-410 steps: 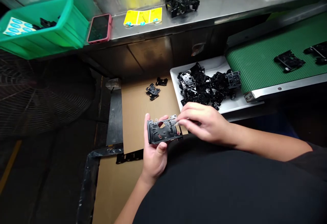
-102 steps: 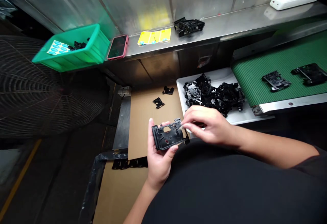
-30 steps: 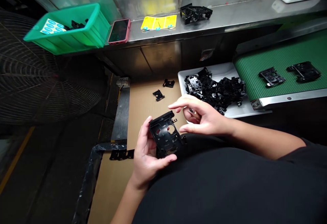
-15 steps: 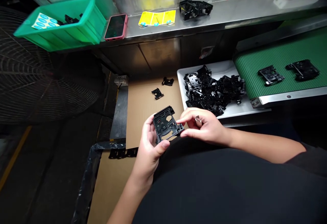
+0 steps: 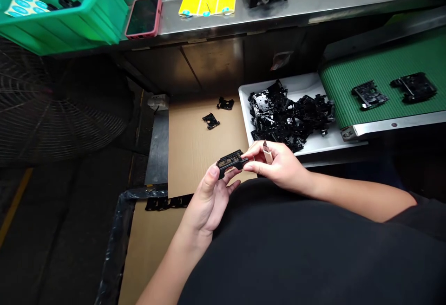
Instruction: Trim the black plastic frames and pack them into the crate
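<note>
A black molded plastic part (image 5: 230,160), tilted nearly edge-on, is held in front of my body. My left hand (image 5: 212,198) grips its left end between thumb and fingers. At the part's right end, the thumb and fingertip of my right hand (image 5: 278,163) press against it. A small knife (image 5: 267,152) with a pale handle is tucked in that same hand, its blade pointing up. Past the hands, two smaller black parts lie on a cardboard sheet (image 5: 188,156), the nearer black piece (image 5: 211,121) and the farther black piece (image 5: 226,104).
A white tray (image 5: 343,143) heaped with black parts stands beyond my right hand. Right of it, two black parts rest on a green conveyor belt (image 5: 379,70). The metal ledge (image 5: 313,5) holds a green bin (image 5: 94,22), a phone (image 5: 143,16) and yellow labels (image 5: 208,4). A fan (image 5: 52,96) stands left.
The plastic part has turned from its broad face showing to nearly edge-on. My left hand has rotated with it, and the knife blade now points more upright. The camera view has shifted slightly.
</note>
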